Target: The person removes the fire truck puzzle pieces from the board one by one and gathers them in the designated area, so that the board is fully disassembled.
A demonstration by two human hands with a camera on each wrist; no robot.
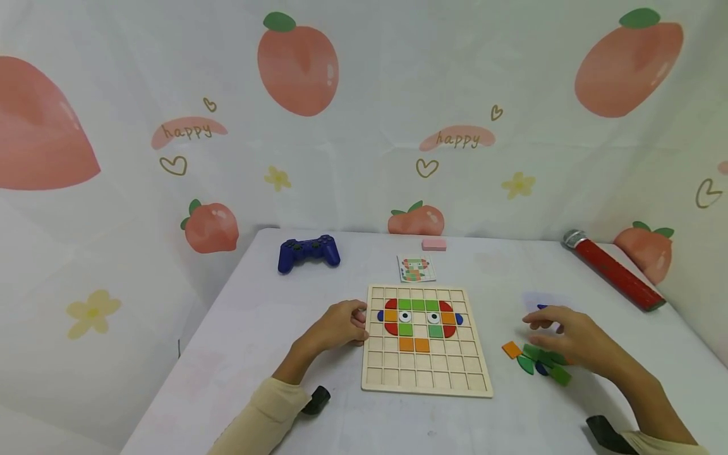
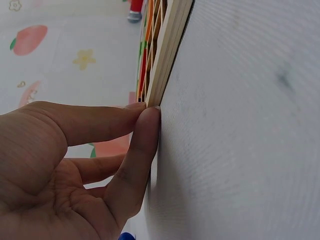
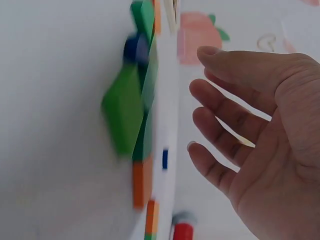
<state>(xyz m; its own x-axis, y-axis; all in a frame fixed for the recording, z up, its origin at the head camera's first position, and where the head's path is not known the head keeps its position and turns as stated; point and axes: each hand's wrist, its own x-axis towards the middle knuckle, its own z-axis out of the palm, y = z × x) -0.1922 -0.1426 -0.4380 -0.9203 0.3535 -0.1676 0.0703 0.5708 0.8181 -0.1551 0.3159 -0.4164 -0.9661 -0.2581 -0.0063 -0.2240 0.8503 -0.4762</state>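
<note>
A square wooden grid board (image 1: 426, 379) lies on the table. Red, green, orange and blue pieces fill some of its cells, with two eye tiles (image 1: 405, 316) among them. At the board's left edge my left hand (image 1: 340, 325) pinches the rim between thumb and finger, as the left wrist view shows close up. My right hand (image 1: 574, 338) is held over a loose pile of pieces, its fingers loosely bent and holding nothing. In that pile are a green square (image 1: 560, 376), an orange square (image 1: 511, 349) and a green rounded piece (image 1: 526, 364).
Behind the board lies a picture card (image 1: 416, 268) with a coloured pattern, and a pink block (image 1: 434, 244) beyond it. A blue game controller (image 1: 309, 253) sits at the back left. A red microphone (image 1: 617, 272) lies at the back right. A patterned cloth hangs behind the table.
</note>
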